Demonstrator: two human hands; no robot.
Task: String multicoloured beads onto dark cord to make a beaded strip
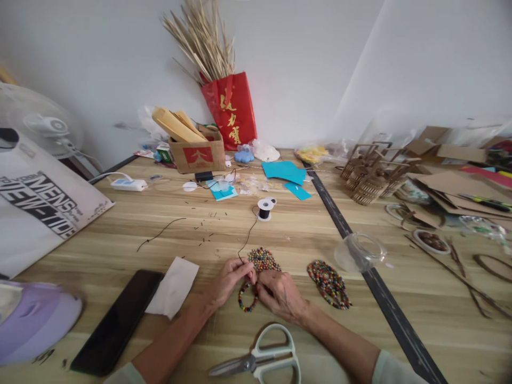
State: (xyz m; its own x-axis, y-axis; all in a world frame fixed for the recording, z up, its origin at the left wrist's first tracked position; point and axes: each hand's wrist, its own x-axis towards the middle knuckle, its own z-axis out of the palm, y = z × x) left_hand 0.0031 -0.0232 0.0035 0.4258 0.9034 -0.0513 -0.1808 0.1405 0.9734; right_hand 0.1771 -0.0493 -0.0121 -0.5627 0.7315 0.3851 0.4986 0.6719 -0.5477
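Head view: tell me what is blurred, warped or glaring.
Head view: soft, even light with no glare; wide-angle warp bends the table edges; the purple thing at lower left is blurred; left hand, right hand and beads are fairly sharp.

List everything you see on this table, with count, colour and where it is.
bead strand: one, multicoloured, looped between both hands
bead pile: one, multicoloured, just beyond the hands
beaded oval piece: one, multicoloured, right of the hands
cord spool: one, white with black cord, table centre
scissors: one, pale green handles, near edge
phone: one, black, near left
tissue: one, white, beside the phone
clear lid: one, transparent, on the table seam
blue paper: several pieces, far centre
red bag: one, holding dry stalks, against the wall
cardboard box: one, brown, far left
left hand: pinching the strand
right hand: pinching the strand
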